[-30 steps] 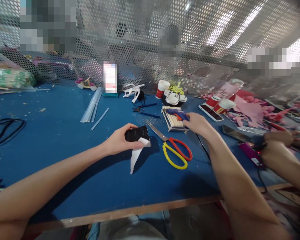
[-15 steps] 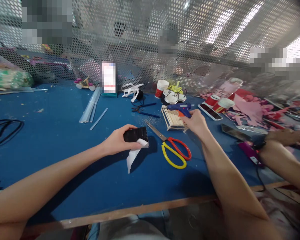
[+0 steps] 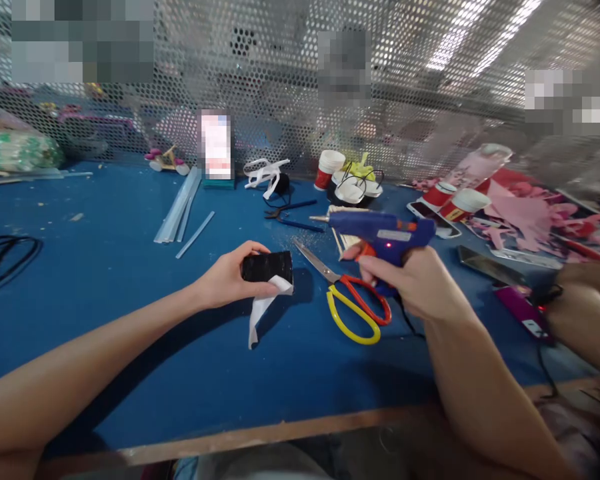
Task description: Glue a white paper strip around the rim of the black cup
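Note:
My left hand (image 3: 230, 277) is closed round a small black block-like piece (image 3: 267, 267), its exact kind unclear. A white strip (image 3: 261, 310), paper or fabric, hangs down from that piece under my thumb. In my right hand (image 3: 420, 277) I grip a blue hot glue gun (image 3: 380, 228) with an orange trigger; its nozzle points left and its small red light is lit. Between my hands lie scissors (image 3: 350, 293) with one red and one yellow handle, blades toward the far left. Behind the glue gun, a small frame of wooden sticks (image 3: 343, 241) is partly hidden.
Glue sticks (image 3: 177, 210) and blue-handled pliers (image 3: 295, 217) lie beyond my left hand. A lit phone (image 3: 216, 147) leans on the mesh screen (image 3: 280, 80). Right are paper cups (image 3: 465, 204), pink scraps (image 3: 525, 213), a purple box (image 3: 523, 312) and another person's arm (image 3: 585, 320).
My right hand has lifted the glue gun off the stick frame and brought it nearer, turned with its nozzle to the left. My left hand keeps the black piece in nearly the same place.

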`<state>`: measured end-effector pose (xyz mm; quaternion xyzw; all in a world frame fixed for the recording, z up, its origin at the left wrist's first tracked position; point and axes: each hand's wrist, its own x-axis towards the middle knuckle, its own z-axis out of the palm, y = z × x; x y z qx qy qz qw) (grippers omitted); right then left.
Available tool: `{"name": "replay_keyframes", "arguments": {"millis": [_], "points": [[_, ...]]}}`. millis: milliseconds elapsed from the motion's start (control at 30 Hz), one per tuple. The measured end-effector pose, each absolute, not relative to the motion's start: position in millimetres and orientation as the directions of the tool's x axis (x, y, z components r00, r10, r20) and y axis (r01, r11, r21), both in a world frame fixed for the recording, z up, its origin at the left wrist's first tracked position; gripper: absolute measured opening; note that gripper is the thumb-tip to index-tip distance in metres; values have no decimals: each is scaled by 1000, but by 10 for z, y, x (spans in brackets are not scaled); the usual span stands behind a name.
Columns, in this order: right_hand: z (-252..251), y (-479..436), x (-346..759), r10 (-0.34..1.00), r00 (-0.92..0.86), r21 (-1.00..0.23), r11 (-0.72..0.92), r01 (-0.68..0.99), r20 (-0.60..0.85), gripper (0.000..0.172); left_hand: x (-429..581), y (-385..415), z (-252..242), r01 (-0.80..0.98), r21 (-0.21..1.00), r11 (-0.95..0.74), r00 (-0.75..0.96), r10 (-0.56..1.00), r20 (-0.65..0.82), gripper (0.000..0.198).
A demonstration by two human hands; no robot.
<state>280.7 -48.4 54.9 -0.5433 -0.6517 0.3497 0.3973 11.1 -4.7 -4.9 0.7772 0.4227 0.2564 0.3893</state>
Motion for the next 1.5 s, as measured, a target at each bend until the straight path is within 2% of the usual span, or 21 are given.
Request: {"name": "replay_keyframes", "arguments": {"millis": [133,233,333,733,967,1167,1500], "points": [[399,-526,2734,981,-176,-839,162,520,80,8,113,-35,-60,490,813,-316,507,862,29,58],[326,-532,2752,957,-239,-728,283,625,167,8,118,-27,-76,501,809,-307,498,867,21,59],[323,-552,2776,916,-338,-638,394,661,215,10,123,-18,-91,512,811,-282,489,872,-6,60],[417,-675,2706,904,-366,-505,426,751,219,18,120,-5,-74,539,809,-233,474,878,-63,57],[396,-646,2702,925,-304,-471,379,797,229,17,129,-23,-92,525,799,-294,504,864,-14,57],[430,-702,2730,915,-352,-459,403,792,195,18,109,6,-93,527,804,-274,479,878,-15,55],[413,-641,2700,909,-301,-466,407,785,287,18,114,-18,-92,494,807,-323,542,840,4,58]]}}
